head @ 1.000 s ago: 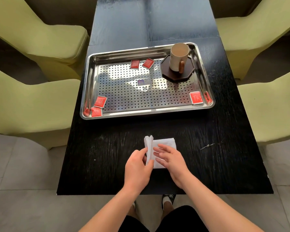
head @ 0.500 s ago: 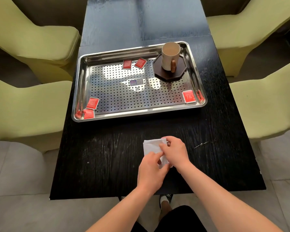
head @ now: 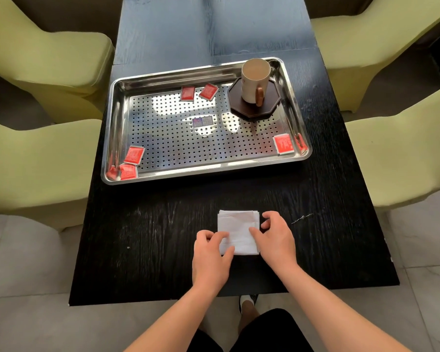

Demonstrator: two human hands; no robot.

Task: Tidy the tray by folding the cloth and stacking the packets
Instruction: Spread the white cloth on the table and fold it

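Left hand (head: pixel 210 252) pinching the near-left corner of the cloth (head: pixel 238 231), right hand (head: pixel 274 236) with fingers spread loosely along its right edge, probably pressing the fold flat. Lying folded small on the table (head: pixel 150 237), well short of the tray (head: pixel 203 171). Red packets (head: pixel 135 154) scattered inside that tray, not yet stacked, mug (head: pixel 254 81) in its far right corner.

cloth (head: pixel 238 231) – white, folded, flat | packets (head: pixel 134 155) – red, scattered
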